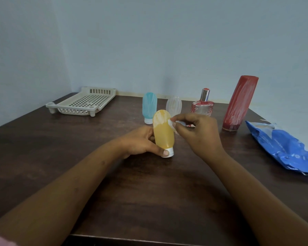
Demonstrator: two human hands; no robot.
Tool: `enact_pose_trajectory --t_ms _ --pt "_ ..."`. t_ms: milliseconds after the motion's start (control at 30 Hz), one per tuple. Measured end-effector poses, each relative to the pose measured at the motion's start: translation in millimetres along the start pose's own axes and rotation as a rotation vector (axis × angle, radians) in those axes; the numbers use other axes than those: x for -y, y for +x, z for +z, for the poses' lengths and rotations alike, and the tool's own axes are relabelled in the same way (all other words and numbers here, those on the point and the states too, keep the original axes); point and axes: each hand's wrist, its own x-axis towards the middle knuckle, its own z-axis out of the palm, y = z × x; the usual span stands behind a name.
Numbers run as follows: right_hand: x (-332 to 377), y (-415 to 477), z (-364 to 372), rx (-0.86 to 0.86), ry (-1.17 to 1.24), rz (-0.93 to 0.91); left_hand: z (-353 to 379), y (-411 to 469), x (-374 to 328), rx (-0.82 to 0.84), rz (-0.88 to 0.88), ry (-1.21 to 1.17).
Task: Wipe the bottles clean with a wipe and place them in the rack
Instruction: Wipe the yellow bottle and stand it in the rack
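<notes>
Currently, a yellow bottle is being wiped, cap-down, approx. mid-table. It is being gripped low by the left hand, fingers curled round it, while a wipe pinched in the right hand is being pressed to its upper side, where white smears are showing. A blue bottle, clear bottle, perfume bottle and red bottle are being left smeared toward the far edge. No bottle is being held by the rack at the far-left corner, so most work is judged outstanding.

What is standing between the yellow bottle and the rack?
Nothing visible. Only bare table lies between the yellow bottle and the rack; the blue bottle stands just behind that line.
</notes>
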Motion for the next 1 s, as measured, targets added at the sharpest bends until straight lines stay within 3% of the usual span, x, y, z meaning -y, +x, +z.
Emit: enact_pose_trajectory --t_ms 133,333,500,1000 --pt "3 6 5 -0.084 -0.002 0.022 0 -2 -1 -0.004 0.006 0.012" --pt "1 3 2 -0.049 -0.010 0.029 1 -2 -2 -0.006 0.007 0.019" --pt "4 8 6 -0.114 0.041 0.043 1 -3 -2 -0.008 0.003 0.028" --pt "0 25 13 0.030 -0.005 0.000 -2 -2 2 -0.024 -0.031 -0.031"
